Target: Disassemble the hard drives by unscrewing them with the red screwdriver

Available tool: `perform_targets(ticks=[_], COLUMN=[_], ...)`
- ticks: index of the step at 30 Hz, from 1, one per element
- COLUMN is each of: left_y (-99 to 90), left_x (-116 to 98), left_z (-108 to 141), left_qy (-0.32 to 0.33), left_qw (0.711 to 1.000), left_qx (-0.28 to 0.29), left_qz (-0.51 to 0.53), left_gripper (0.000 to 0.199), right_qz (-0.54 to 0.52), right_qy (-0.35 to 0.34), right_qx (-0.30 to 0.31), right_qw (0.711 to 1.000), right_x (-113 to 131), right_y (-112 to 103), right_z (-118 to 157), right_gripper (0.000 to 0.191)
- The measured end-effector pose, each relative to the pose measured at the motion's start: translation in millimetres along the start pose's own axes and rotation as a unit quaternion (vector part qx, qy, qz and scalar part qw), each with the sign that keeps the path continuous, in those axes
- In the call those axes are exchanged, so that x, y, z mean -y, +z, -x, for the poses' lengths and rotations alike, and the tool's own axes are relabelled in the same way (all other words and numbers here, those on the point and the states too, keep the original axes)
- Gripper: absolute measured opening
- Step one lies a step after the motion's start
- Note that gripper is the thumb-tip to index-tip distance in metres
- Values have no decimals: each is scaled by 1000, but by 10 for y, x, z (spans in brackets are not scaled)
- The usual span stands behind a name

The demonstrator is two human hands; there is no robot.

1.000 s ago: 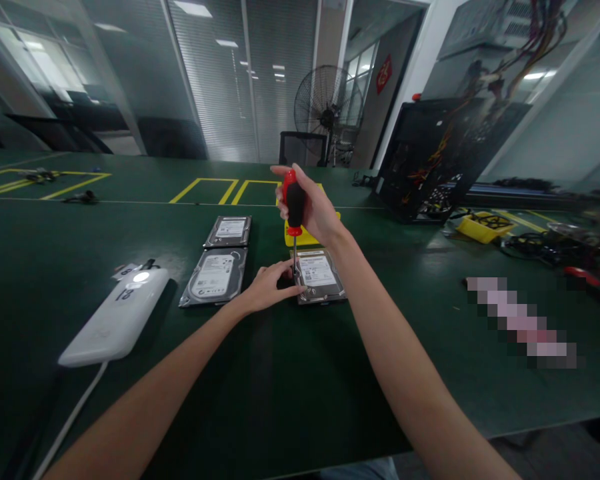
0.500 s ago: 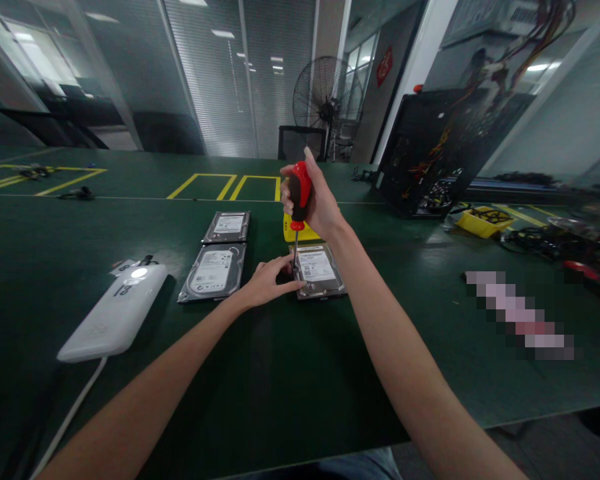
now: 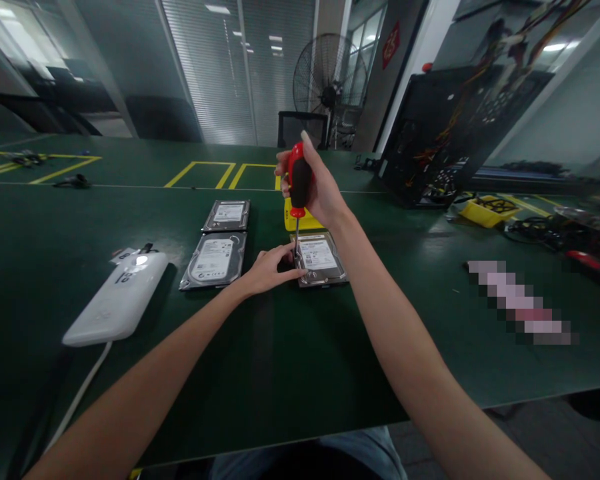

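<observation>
My right hand (image 3: 325, 190) is wrapped round the red and black handle of a screwdriver (image 3: 300, 175), its thumb pointing up. The screwdriver stands nearly upright, its shaft meeting the left side of a hard drive (image 3: 321, 259) that lies flat with its white label up. Whether the tip sits in a screw is too small to tell. With thumb and forefinger against that drive's left edge, my left hand (image 3: 266, 272) holds it around the shaft's tip. Left of this hand lie two more hard drives, a nearer one (image 3: 214, 259) and a farther one (image 3: 227, 215).
A yellow object (image 3: 307, 220) is partly hidden behind my right hand. A white power bank (image 3: 117, 300) with a cable lies at left. At right are a black computer case (image 3: 435, 147), a yellow tray (image 3: 487, 212), cables and a pixelated item (image 3: 520, 300).
The screwdriver handle has turned, so more of its black side faces me. Both hands stay at the same drive. The camera view has tilted slightly downward.
</observation>
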State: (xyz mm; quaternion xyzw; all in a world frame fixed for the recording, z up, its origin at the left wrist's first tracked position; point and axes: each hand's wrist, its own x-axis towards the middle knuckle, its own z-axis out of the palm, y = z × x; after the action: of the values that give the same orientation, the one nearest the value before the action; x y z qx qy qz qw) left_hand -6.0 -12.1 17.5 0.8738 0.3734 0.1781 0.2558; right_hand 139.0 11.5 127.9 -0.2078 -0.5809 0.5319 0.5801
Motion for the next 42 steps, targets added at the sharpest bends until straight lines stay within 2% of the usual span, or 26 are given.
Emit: perform_targets(ticks=[3, 6, 12, 17, 23, 27, 32, 36, 42], left_y=[2, 7, 12, 6, 6, 9, 12, 16, 17], left_x=[2, 11, 28, 26, 35, 42, 42, 51, 46], left_z=[-1, -6, -13, -7, -3, -4, 0, 1, -6], left_qy=[2, 0, 11, 14, 18, 16, 5, 10, 12], left_qw=[1000, 1000, 1000, 1000, 1000, 1000, 1000, 1000, 1000], left_qx=[-1, -2, -3, -2, -6, -5, -5, -5, -8], left_qz=[1, -2, -1, 2, -2, -5, -3, -3, -4], left_gripper=[75, 76, 75, 73, 72, 73, 74, 74, 74], right_qz=[-24, -53, -43, -43, -44, -60, -71, -68, -81], right_qy=[7, -8, -51, -29, 25, 20, 3, 9, -27], right_qx=[35, 52, 32, 60, 69, 61, 90, 63, 25], right_qw=[999, 997, 997, 997, 996, 996, 993, 996, 996], right_x=[13, -20, -104, -43, 57, 49, 27, 16, -34], right_y=[9, -5, -21, 38, 68, 40, 35, 28, -17], right_z=[14, 4, -14, 22, 59, 57, 61, 42, -25], right_gripper=[61, 51, 40, 34, 40, 38, 36, 35, 40])
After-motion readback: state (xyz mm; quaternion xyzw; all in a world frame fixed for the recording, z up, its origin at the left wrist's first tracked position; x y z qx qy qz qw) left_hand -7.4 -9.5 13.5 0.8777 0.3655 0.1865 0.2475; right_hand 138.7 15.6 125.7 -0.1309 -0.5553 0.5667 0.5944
